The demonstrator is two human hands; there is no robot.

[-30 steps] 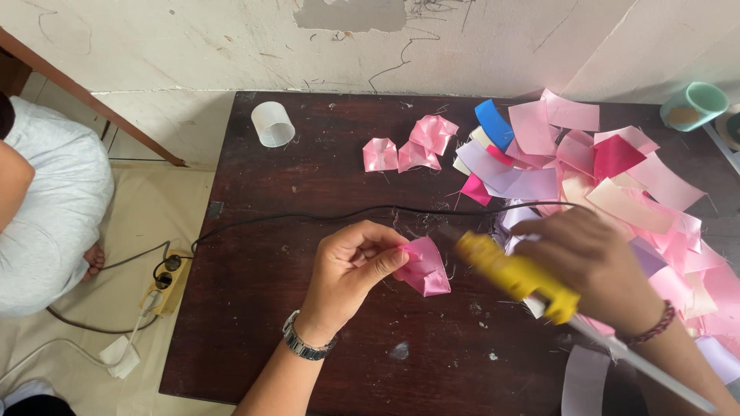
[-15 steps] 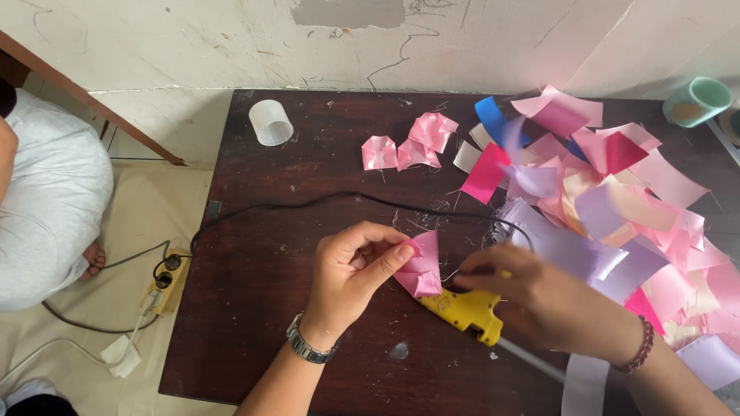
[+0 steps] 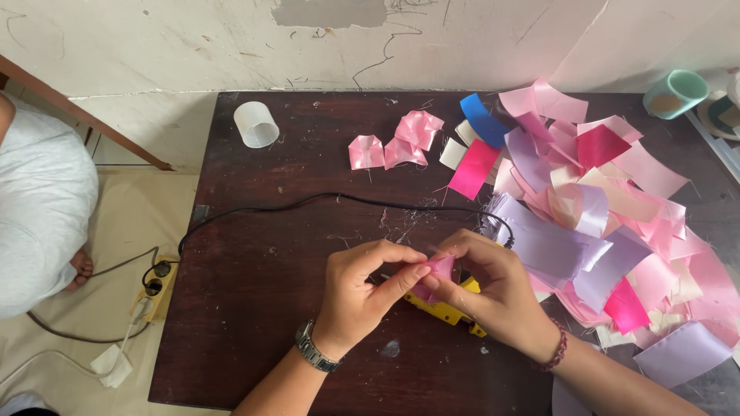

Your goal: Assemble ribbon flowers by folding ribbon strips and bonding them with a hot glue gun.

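My left hand (image 3: 362, 293) and my right hand (image 3: 493, 289) meet over the dark wooden table (image 3: 270, 293), both pinching a small folded pink ribbon piece (image 3: 439, 271) between thumbs and fingertips. A yellow glue gun (image 3: 445, 310) lies on the table just under my hands, partly hidden by them. Its black cord (image 3: 308, 202) runs left across the table and off the edge. My left wrist wears a metal watch, my right a beaded bracelet.
A heap of pink, lilac and cream ribbon squares (image 3: 601, 208) fills the table's right side. Three folded pink petals (image 3: 397, 142) and a white plastic cup (image 3: 256, 124) lie at the back. A teal cup (image 3: 674, 94) stands far right. A power strip (image 3: 154, 289) and another person (image 3: 38, 200) are on the floor, left.
My right hand has laid the glue gun on the table and come up to pinch the pink piece with my left hand. The ribbon heap has shifted.
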